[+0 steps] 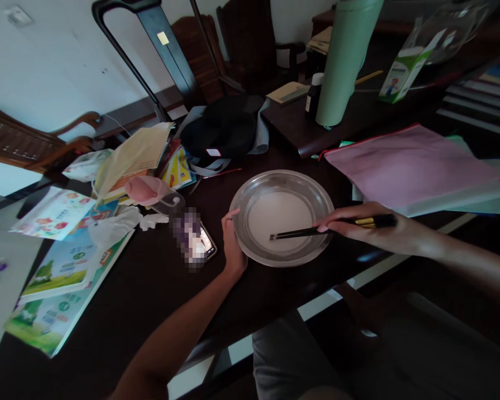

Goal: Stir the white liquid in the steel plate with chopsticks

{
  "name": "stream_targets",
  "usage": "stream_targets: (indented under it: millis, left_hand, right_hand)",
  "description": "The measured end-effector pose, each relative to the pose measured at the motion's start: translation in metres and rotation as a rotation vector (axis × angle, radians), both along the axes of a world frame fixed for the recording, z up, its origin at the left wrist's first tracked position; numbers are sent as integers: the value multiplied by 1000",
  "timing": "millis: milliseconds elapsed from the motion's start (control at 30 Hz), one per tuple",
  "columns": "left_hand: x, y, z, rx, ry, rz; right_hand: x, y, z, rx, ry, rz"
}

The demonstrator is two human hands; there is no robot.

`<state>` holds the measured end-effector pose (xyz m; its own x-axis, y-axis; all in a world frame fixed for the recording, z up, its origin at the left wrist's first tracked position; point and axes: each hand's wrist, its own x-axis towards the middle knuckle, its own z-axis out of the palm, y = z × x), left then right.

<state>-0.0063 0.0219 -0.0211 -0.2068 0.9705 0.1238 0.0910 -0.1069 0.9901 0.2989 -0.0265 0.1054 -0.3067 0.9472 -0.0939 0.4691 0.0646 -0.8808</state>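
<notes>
A round metal plate [250, 191] holding white liquid or batter sits on the dark table near its front edge. My left hand [232, 244] rests against the plate's left rim, fingers curled on the rim. My right hand [370, 230] is closed on a pair of dark chopsticks [316, 230] with yellow bands near the top. Their tips lie in the white contents near the plate's middle.
A phone [200, 241] lies just left of my left hand. Books and papers [62, 266] cover the table's left side. A pink folder [408, 166] lies to the right. A tall green flask [341, 61] and a small dark bottle [313, 94] stand behind the plate.
</notes>
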Motion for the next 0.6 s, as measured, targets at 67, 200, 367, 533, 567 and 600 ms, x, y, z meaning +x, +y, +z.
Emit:
stream_targets:
  millis: [67,200,367,533,567,600]
  left_hand:
    - [0,0,0,-15,-15,-2]
    - [0,1,0,-5,-37,4]
    - [0,1,1,15,-39,-2]
    - [0,2,0,-14,-55,9]
    - [0,2,0,-23,-53,12]
    - [0,2,-1,-30,-50,12]
  right_hand:
    - [-11,6,-6,17,30,9]
    - [-21,21,-21,107,56,-32]
    - [-10,32,-23,166,31,-86]
    - [15,20,-3,150,-98,-160]
    - [20,16,1,143,-136,-178]
    - [26,12,4,152,-166,-198]
